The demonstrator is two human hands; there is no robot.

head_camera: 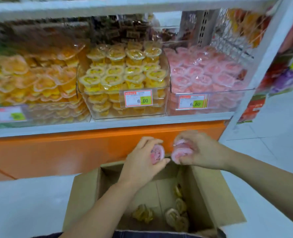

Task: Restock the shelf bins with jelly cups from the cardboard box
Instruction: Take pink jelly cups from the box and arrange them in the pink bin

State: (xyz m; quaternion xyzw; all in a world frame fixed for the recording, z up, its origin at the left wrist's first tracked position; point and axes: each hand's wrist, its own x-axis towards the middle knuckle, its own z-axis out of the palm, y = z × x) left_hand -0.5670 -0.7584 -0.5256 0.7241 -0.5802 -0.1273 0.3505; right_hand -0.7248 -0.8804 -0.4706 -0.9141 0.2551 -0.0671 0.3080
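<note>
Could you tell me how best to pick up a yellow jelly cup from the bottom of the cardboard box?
Reach down through the open top of the brown cardboard box and pinch a yellow plastic jelly cup across its wide scalloped rim, probably from the left: the cups lie loose near the right wall.

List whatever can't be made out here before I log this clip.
Head view only.
1. Left bin's price tag: motion blur, price unreadable.
2. Pink jelly cups gripped by left hand and right hand: fingers and blur hide the count.
3. Cardboard box floor: forearms cover part, so remaining cups are uncountable.
4. Small print on the middle price tag: too small.
</note>
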